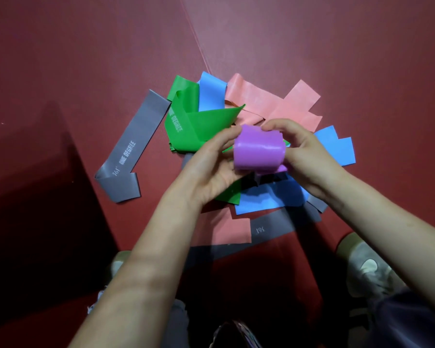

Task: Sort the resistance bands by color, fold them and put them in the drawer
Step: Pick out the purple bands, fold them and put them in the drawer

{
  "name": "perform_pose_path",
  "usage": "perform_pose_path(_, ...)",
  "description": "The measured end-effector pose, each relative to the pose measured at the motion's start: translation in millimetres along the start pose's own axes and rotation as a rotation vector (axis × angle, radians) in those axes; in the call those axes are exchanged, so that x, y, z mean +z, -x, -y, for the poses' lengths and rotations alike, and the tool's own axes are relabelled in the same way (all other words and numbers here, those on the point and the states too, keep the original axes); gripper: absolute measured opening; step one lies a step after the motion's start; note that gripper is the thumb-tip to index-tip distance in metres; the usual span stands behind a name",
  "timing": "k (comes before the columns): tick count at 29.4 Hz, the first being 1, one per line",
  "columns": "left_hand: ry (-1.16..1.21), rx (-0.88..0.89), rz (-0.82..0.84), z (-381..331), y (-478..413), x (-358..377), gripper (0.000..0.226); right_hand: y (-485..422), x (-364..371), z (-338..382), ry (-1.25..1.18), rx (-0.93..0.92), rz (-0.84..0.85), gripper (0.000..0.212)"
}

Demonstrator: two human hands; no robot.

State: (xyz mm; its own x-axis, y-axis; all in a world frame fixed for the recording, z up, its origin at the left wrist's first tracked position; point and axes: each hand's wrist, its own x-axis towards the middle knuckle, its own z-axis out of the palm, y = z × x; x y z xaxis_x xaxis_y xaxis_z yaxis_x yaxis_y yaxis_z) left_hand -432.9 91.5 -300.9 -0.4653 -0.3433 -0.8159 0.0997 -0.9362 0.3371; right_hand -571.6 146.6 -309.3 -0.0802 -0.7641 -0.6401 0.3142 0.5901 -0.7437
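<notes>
Purple resistance band is what I have in hand. From the head view it sits folded into a short, thick bundle, held up just above the heap. My left hand curls round its left edge, thumb on top. My right hand pinches the right edge, fingers bent over the fold.

Under them, on the red floor mat, the others lie crossed over one another: a green band, blue bands and pink bands. A grey band lies apart to the left. I see no drawer in this view.

I judge the band to be light, thin, limp and a little slick, going by its sheen. It looks springy enough to unroll if I slacken, so I would keep pressing across the flat faces of the fold, not the loose end.
</notes>
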Motion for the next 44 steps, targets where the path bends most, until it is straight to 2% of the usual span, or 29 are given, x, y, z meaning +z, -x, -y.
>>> perform_pose_path(4,-0.003,0.008,0.040,-4.6,3.5,5.2,0.023,2.8,5.9,14.1,-0.024,0.027,-0.020,0.052)
perform_pose_path(7,-0.152,0.084,-0.005,-6.0,4.1,12.5,0.017,1.8,11.1,22.5,0.039,0.020,-0.067,0.054)
perform_pose_path(10,-0.180,0.207,-0.176,-0.9,-1.7,19.4,0.021,-6.0,14.5,23.2,-0.015,0.035,-0.194,0.055)
perform_pose_path(13,-0.165,0.330,-0.422,2.4,-2.0,36.4,0.005,-14.2,36.9,21.2,-0.293,0.178,-0.307,0.037)
perform_pose_path(15,-0.179,0.402,-0.584,-3.3,3.3,47.4,0.014,-14.6,55.6,27.3,-0.353,0.222,-0.382,0.026)
perform_pose_path(18,-0.219,0.514,-0.644,-23.6,22.4,60.0,0.034,-2.3,72.4,54.0,-0.306,0.156,-0.401,0.028)
perform_pose_path(21,-0.274,0.549,-0.627,-40.0,46.6,74.8,0.036,19.6,76.8,85.2,-0.459,0.116,-0.331,0.029)
perform_pose_path(23,-0.307,0.550,-0.598,-46.5,68.5,82.7,0.037,40.0,79.9,104.5,-0.513,0.100,-0.226,0.028)
perform_pose_path(29,-0.322,0.511,-0.545,-48.6,128.5,99.3,0.028,111.0,76.0,139.6,-0.186,0.154,0.109,0.034)
perform_pose_path(32,-0.305,0.468,-0.467,-45.7,162.5,117.4,0.038,141.4,71.4,153.7,-0.143,0.114,0.136,0.030)
perform_pose_path(35,-0.215,0.493,-0.392,-43.2,208.8,119.6,0.019,176.6,80.2,168.4,-0.060,0.035,0.111,0.028)
perform_pose_path(39,-0.040,0.450,-0.260,-53.2,274.7,114.1,0.012,217.5,106.3,188.6,0.052,-0.075,0.003,0.045)
perform_pose_path(41,-0.026,0.491,-0.234,-61.0,312.3,108.7,0.011,237.8,124.8,201.2,0.067,-0.133,0.058,0.039)
perform_pose_path(44,-0.162,0.547,-0.242,-70.0,367.3,92.8,0.007,265.3,152.8,215.9,0.065,-0.177,0.167,0.027)
